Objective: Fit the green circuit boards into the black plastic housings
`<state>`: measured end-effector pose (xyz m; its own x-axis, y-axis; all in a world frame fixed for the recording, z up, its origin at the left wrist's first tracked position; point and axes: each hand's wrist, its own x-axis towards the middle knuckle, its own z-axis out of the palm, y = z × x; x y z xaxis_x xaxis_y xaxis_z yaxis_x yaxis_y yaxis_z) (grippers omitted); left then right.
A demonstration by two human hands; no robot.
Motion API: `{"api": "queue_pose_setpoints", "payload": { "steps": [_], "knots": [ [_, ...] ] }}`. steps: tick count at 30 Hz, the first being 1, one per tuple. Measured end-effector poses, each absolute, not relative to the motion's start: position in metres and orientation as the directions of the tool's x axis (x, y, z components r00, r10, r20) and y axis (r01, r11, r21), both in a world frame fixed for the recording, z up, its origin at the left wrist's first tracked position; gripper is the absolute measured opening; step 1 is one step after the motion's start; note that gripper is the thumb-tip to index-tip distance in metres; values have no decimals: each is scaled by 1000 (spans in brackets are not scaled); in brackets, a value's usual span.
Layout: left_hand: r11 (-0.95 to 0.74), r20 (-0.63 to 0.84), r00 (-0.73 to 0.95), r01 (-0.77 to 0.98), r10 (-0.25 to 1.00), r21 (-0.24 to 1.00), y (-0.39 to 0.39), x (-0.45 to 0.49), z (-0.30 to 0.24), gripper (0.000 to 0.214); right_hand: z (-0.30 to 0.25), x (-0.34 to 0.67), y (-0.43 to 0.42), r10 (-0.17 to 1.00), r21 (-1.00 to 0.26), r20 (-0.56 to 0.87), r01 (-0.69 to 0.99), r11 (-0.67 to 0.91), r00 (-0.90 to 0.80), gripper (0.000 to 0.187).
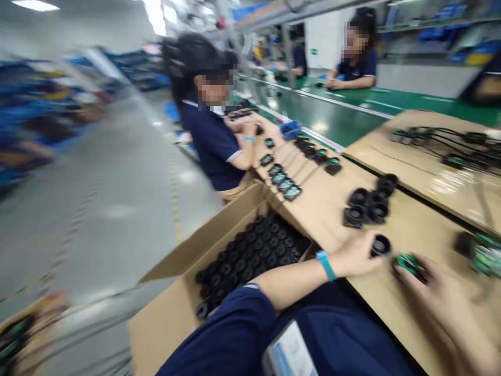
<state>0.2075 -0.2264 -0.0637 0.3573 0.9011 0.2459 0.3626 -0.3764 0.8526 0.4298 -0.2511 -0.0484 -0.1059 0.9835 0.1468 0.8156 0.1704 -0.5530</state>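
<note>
My left hand (362,257), with a turquoise band at the wrist, is closed round a black round housing (380,245) whose hollow end faces up. To its right, my right hand (434,282) grips a small black part with a green circuit board (407,263) showing on top. The two parts are close together but apart, just over the wooden table (391,308). Beyond my left hand stands a cluster of similar black housings (368,203). The fingers of my right hand are partly blurred.
An open cardboard box (168,324) full of black round parts is at my left. Boards with green faces (285,183) lie in rows farther along the table, near a co-worker (211,125). Cabled parts (450,141) lie at the right; a green conveyor (352,117) runs behind.
</note>
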Motion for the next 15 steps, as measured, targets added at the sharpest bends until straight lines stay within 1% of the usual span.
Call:
{"api": "queue_pose_setpoints", "payload": {
  "steps": [1, 3, 6, 9, 11, 13, 15],
  "knots": [
    [-360, 254, 318, 340, 913, 869, -229, 201, -63, 48, -44, 421, -252, 986, -567, 113, 806, 168, -125, 50],
    [-336, 266, 246, 313, 932, 888, -231, 191, -66, 47, -36, 409, -251, 983, -570, 84, 801, 181, -163, 47],
    [-357, 279, 263, 322, 923, 877, -227, 188, -73, 52, -29, 403, -249, 982, -551, 84, 813, 187, -169, 37],
    [-382, 285, 295, 357, 912, 852, -228, 190, -77, 54, -28, 404, -252, 986, -559, 80, 812, 168, -149, 34],
    [-383, 288, 286, 373, 914, 845, -229, 191, -77, 53, -29, 402, -256, 985, -593, 146, 789, 164, -95, 36],
    [-382, 299, 258, 385, 919, 840, -229, 191, -76, 51, -26, 398, -262, 960, -651, 280, 735, 189, 1, 41],
    [-395, 324, 237, 393, 916, 830, -228, 191, -77, 51, -19, 393, -268, 908, -696, 410, 675, 245, 92, 44]
  ]
}}
